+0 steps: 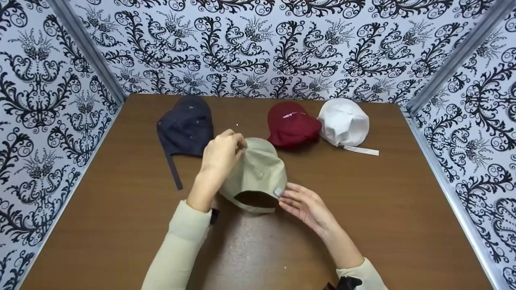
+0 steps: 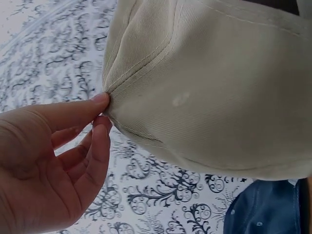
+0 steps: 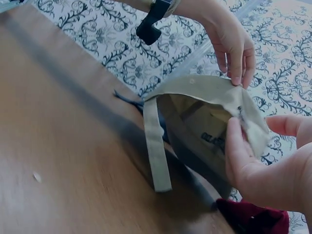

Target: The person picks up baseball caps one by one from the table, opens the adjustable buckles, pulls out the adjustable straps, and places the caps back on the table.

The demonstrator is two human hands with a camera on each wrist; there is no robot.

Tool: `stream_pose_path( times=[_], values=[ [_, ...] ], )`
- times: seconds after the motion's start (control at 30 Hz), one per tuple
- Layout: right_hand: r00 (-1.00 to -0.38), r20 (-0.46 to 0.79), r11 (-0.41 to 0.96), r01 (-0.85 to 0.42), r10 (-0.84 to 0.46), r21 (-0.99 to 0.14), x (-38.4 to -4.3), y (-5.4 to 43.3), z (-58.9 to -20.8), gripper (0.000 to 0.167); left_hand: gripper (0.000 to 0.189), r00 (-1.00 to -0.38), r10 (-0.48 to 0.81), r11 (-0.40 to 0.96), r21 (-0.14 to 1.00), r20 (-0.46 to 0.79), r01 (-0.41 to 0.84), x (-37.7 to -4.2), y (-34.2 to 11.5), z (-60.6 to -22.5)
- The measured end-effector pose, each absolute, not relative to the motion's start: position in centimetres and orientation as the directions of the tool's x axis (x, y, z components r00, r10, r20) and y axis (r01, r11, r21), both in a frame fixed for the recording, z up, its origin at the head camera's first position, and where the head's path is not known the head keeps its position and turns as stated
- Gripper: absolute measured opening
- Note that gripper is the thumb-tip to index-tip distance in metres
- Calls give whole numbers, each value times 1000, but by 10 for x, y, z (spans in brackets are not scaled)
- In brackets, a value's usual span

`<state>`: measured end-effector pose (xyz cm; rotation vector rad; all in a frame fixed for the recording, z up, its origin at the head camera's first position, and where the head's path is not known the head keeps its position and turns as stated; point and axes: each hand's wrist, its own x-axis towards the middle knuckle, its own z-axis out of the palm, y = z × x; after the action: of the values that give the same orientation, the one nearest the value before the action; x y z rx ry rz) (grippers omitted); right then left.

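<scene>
Walls: b&w scroll-pattern panels point(image 1: 254, 44) on the back + both sides.
Desk: brown wood point(image 1: 383, 209), caps are the main stuff on it.
Beige cap: point(image 1: 262, 165) roughly mid-desk, closest cap to the person, looks lifted off the wood. It's btwn the two hands: to the R of the left one, to the L of the right one. Long axis runs approx away from the person, back cutout facing them. Can't rly make out the brim tbh.
Navy cap: point(image 1: 187, 125) far L, strap trailing toward the person, just beyond the left hand.
White cap: point(image 1: 344, 121) far R, strap sticking out to the R.
Red cap: point(image 1: 292, 125) btwn beige & white, looks like it's touching white, can't be 100% sure.
Left hand: point(image 1: 221, 151) pinching a crown fold, thumb + fingertip, on the far L side. Nearer the navy one.
Right hand: point(image 1: 304, 205) pinching the cutout edge on the near R side, thumb inside, finger outside. So grips are diag across the cap.
Beige strap: point(image 3: 157, 146) loose end dangling, nobody's holding it.
Tag: point(image 1: 278, 191) tiny whitish thing next to the right fingertips.
</scene>
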<state>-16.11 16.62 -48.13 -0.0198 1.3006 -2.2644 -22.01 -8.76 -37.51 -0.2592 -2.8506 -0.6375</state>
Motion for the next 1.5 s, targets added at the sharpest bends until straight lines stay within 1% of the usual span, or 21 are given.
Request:
stream_pose_path(
  times=[0.07, 0.1, 0.23, 0.3, 0.4, 0.47, 0.53, 0.6, 0.67, 0.77, 0.93, 1.07, 1.2, 1.37, 1.5],
  values=[
    [-862, -238, -368, 420, -448, -830, -165, 169, -481, 48, 8, -970, 117, 904, 382, 214, 193, -231, -88, -376],
    [-863, -237, -349, 412, -446, -842, -167, 170, -480, 48, 9, -973, 115, 909, 373, 202, 185, -237, -89, -377],
    [-888, -208, -245, 328, -411, -913, -178, 173, -474, 37, 14, -982, 106, 931, 330, 156, 153, -259, -90, -381],
    [-911, -180, -184, 262, -371, -947, -187, 174, -468, 35, 17, -984, 100, 939, 313, 145, 142, -269, -90, -384],
    [-945, -112, -68, 139, -307, -988, -204, 176, -456, 36, 19, -987, 79, 948, 294, 141, 118, -283, -90, -389],
    [-965, -44, 38, 35, -260, -999, -219, 179, -449, 34, 19, -987, 66, 951, 291, 147, 107, -290, -91, -393],
    [-977, 37, 163, -72, -208, -984, -235, 181, -442, 31, 18, -987, 52, 951, 293, 152, 95, -297, -91, -396],
    [-979, 124, 292, -167, -158, -942, -252, 184, -439, 26, 17, -986, 37, 951, 296, 161, 85, -303, -91, -400],
    [-974, 187, 412, -223, -124, -883, -268, 186, -437, 24, 15, -984, 22, 952, 296, 178, 75, -309, -91, -403],
    [-966, 237, 566, -253, -103, -785, -290, 188, -439, 22, 16, -977, 0, 956, 285, 213, 62, -317, -92, -409],
    [-958, 273, 770, -237, -86, -592, -314, 190, -446, 22, 20, -970, -20, 956, 289, 242, 52, -329, -93, -418],
    [-950, 298, 850, -231, -92, -473, -323, 192, -452, 24, 23, -981, -19, 951, 306, 193, 41, -335, -96, -423],
    [-940, 325, 882, -240, -107, -406, -328, 192, -457, 23, 32, -989, 42, 948, 305, 143, 85, -339, -100, -428],
    [-921, 365, 894, -274, -138, -353, -333, 195, -460, 20, 47, -978, 138, 922, 340, 153, 184, -335, -104, -430],
    [-911, 375, 907, -294, -171, -301, -334, 198, -463, 18, 51, -970, 170, 895, 386, 171, 225, -328, -104, -431]
  ],
)
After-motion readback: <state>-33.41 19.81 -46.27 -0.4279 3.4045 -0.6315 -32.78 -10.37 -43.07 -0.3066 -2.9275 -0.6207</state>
